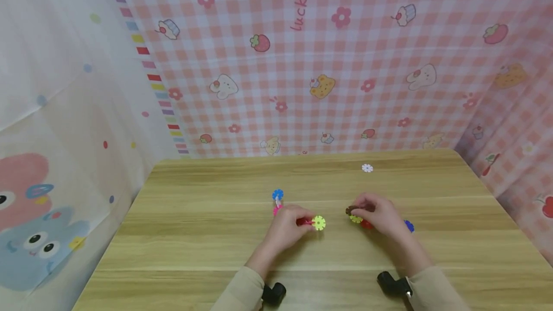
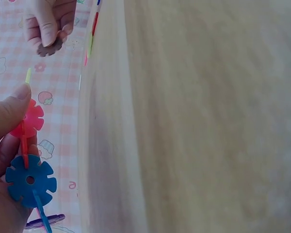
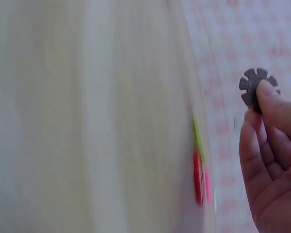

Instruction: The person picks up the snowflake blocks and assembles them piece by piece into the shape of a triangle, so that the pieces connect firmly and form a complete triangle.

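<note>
Snowflake-shaped plastic discs joined in a chain (image 1: 302, 215) (red, blue, pink and yellow-green) are pinched in the left hand (image 1: 287, 228), just above the wooden table (image 1: 207, 248). The right hand (image 1: 380, 215) pinches one brown notched plastic disc (image 3: 256, 83) nearby. A white flower-shaped disc (image 1: 367, 168) lies farther back.

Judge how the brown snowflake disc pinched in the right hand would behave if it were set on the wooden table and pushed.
The brown disc looks thin, flat and stiff, so laid flat it would probably slide rather than roll. The right hand holds it by fingertips alone, which suggests it is light. Its notched rim might catch on the yellow-green disc held by the left hand.
</note>
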The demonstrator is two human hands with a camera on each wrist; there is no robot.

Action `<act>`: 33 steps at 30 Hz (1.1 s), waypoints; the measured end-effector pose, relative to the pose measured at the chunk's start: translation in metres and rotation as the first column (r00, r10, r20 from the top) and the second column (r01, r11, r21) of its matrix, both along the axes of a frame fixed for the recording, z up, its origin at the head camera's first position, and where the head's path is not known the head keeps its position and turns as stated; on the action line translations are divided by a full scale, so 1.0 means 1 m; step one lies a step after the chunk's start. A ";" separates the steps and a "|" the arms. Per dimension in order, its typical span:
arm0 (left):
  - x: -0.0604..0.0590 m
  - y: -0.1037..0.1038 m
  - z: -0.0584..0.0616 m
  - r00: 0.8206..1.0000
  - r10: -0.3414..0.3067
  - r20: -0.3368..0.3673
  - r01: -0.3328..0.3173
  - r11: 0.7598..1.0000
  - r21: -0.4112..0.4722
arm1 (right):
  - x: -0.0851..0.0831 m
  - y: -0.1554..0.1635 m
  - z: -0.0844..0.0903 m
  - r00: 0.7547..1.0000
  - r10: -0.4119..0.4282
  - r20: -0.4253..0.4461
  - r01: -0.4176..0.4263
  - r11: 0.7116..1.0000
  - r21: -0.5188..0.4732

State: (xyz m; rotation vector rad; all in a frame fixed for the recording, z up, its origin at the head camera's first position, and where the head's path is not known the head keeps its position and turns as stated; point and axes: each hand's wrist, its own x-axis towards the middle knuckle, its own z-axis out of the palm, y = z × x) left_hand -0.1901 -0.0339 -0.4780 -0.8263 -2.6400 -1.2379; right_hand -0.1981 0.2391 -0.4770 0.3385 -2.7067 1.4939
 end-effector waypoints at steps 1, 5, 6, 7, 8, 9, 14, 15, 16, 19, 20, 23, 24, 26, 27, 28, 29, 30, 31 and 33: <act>0.000 0.000 0.000 1.000 0.002 0.004 -0.002 1.000 0.000 | 0.002 -0.006 0.000 1.000 0.020 -0.003 -0.020 1.000 0.001; 0.000 0.000 0.001 1.000 0.005 0.012 -0.005 1.000 0.002 | 0.008 -0.025 0.001 0.997 0.079 -0.010 -0.079 0.997 0.005; 0.000 0.000 0.001 1.000 0.005 0.014 -0.006 1.000 0.003 | 0.009 -0.028 0.000 0.996 0.087 -0.015 -0.087 0.996 0.007; 0.000 0.000 0.001 1.000 0.006 0.014 -0.006 1.000 0.006 | 0.010 -0.032 0.000 0.995 0.094 -0.019 -0.094 0.996 0.002; 0.000 0.000 0.001 1.000 0.006 0.015 -0.006 1.000 0.009 | 0.011 -0.035 0.000 0.995 0.094 -0.019 -0.094 0.996 0.000; 0.000 0.000 0.001 1.000 0.007 0.019 -0.007 1.000 0.012 | 0.012 -0.037 0.000 0.995 0.096 -0.025 -0.096 0.995 0.002; -0.001 0.001 0.000 1.000 0.007 0.021 -0.008 1.000 0.019 | 0.013 -0.044 0.000 0.995 0.093 -0.036 -0.094 0.996 -0.002; -0.001 0.001 0.000 1.000 0.008 0.019 -0.008 1.000 0.018 | 0.013 -0.045 0.000 0.995 0.092 -0.033 -0.092 0.996 -0.005; -0.001 0.001 0.000 1.000 0.008 0.017 -0.008 1.000 0.019 | 0.013 -0.045 0.000 0.996 0.090 -0.029 -0.090 0.996 -0.008; 0.001 0.002 0.001 1.000 0.014 0.019 -0.014 1.000 0.024 | 0.014 -0.048 -0.001 0.996 0.085 -0.013 -0.085 0.996 -0.019; 0.001 0.003 0.001 1.000 0.019 0.020 -0.020 1.000 0.024 | 0.014 -0.048 -0.001 0.997 0.082 -0.009 -0.083 0.996 -0.022; 0.003 0.004 0.002 1.000 0.029 0.010 -0.030 0.999 0.026 | 0.015 -0.050 0.000 0.997 0.079 -0.021 -0.079 0.997 -0.024; 0.003 0.005 0.002 1.000 0.030 0.000 -0.030 0.999 0.024 | 0.016 -0.051 0.000 0.997 0.075 -0.023 -0.076 0.997 -0.024; 0.003 0.006 0.002 0.999 0.032 -0.024 -0.031 0.999 0.017 | 0.017 -0.052 0.001 0.997 0.069 -0.031 -0.069 0.997 -0.026; 0.003 0.006 0.002 0.999 0.032 -0.037 -0.031 0.999 0.016 | 0.017 -0.052 0.001 0.997 0.068 -0.038 -0.069 0.997 -0.030; 0.003 0.007 0.002 0.998 0.032 -0.054 -0.031 0.999 0.012 | 0.017 -0.052 0.001 0.997 0.063 -0.037 -0.064 0.997 -0.031; 0.003 0.007 0.002 0.997 0.030 -0.064 -0.030 1.000 0.008 | 0.018 -0.053 0.002 0.997 0.061 -0.037 -0.062 0.997 -0.035; 0.004 0.007 0.003 0.997 0.030 -0.068 -0.030 1.000 0.005 | 0.018 -0.052 0.001 0.998 0.059 -0.036 -0.061 0.997 -0.041; 0.004 0.008 0.003 0.997 0.030 -0.071 -0.030 1.000 0.003 | 0.018 -0.052 0.001 0.997 0.061 -0.038 -0.063 0.997 -0.046; 0.003 0.008 0.003 0.998 0.027 -0.063 -0.027 1.000 0.006 | 0.017 -0.051 0.000 0.997 0.066 -0.034 -0.068 0.996 -0.054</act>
